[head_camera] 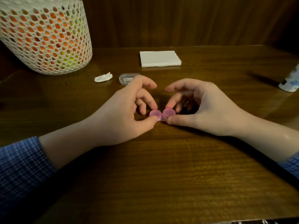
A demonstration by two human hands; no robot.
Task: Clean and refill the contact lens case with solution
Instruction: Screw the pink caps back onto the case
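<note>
A small contact lens case (162,115) with two pink round caps lies on the wooden table (161,167) between my hands. My left hand (129,113) pinches the left cap (155,114) between thumb and fingers. My right hand (199,107) pinches the right cap (169,113) the same way. Both caps sit on the case. A white solution bottle (290,81) stands at the right edge, partly cut off by the frame.
A folded white tissue stack (160,59) lies at the back centre. A crumpled tissue piece (103,77) and a clear oval plastic box (127,78) lie behind my left hand. A white mesh basket (43,34) with orange and green contents stands at the back left.
</note>
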